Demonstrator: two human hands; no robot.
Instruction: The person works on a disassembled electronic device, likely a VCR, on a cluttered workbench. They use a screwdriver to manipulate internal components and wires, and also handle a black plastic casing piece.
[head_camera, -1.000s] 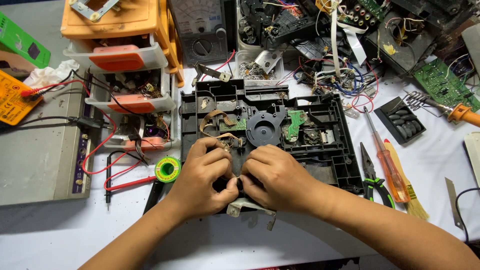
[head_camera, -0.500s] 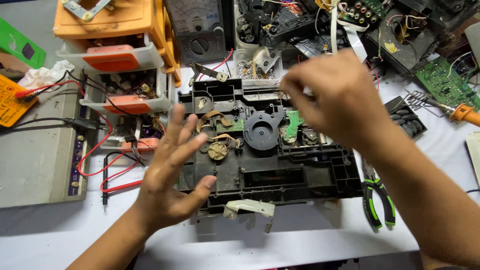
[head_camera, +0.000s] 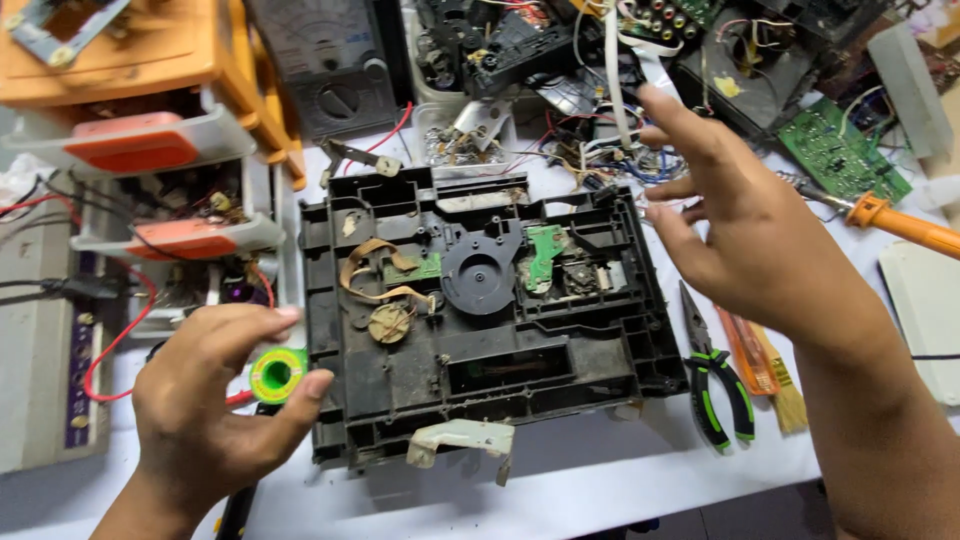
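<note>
A black plastic disc-drive chassis (head_camera: 560, 370) lies flat on the white table, with a round hub, a small green board and a tan ribbon cable inside. A loose white bracket (head_camera: 460, 440) rests at its front edge. My left hand (head_camera: 215, 400) hovers at the chassis's left front corner, fingers loosely curled and holding nothing, right beside a green solder spool (head_camera: 278, 373). My right hand (head_camera: 750, 230) is raised over the chassis's right side with fingers spread and empty, its fingertips near a tangle of wires (head_camera: 600, 150).
Green-handled pliers (head_camera: 715, 385), an orange screwdriver (head_camera: 750, 350) and a small brush (head_camera: 790, 400) lie right of the chassis. A soldering iron (head_camera: 900, 225) and green circuit board (head_camera: 845, 150) sit far right. An analog multimeter (head_camera: 330, 70), an orange-and-white drawer unit (head_camera: 150, 130) and a grey box (head_camera: 40, 350) crowd the back and left.
Both hands left the chassis's front edge. The right hand rose and swung to the right side; the left hand pulled back to the left, beside the solder spool.
</note>
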